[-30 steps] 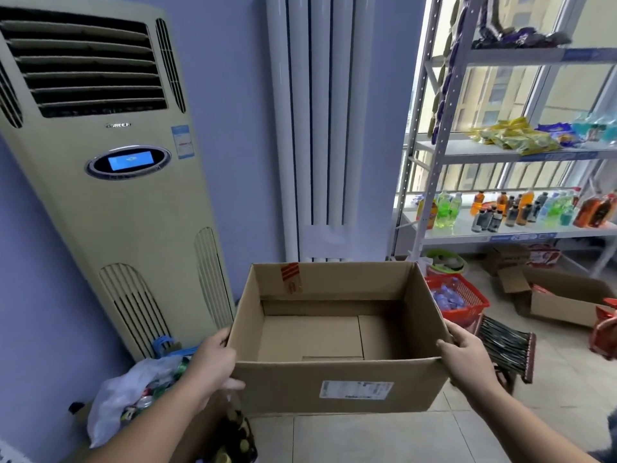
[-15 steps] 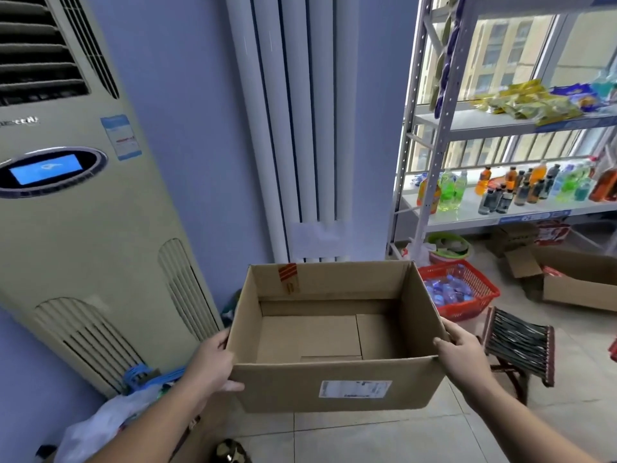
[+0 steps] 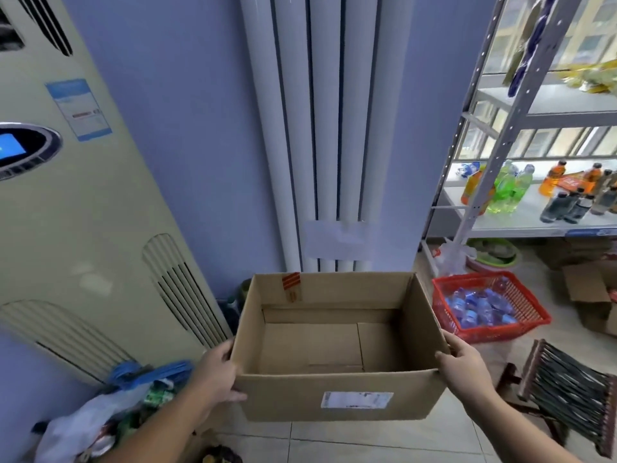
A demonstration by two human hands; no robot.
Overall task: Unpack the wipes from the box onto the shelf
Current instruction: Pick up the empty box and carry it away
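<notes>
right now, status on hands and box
Left hand, right hand grip box sides. Box open, empty inside. Red basket, stool on floor by shelf.

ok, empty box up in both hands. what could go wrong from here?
The box is gripped only at its near corners by the left hand and right hand; cardboard could flex and slip.
A stool and red basket stand close on the right, and the box hides floor below it: trip risk.
Piled bags lower left could snag it if set down there.
</notes>
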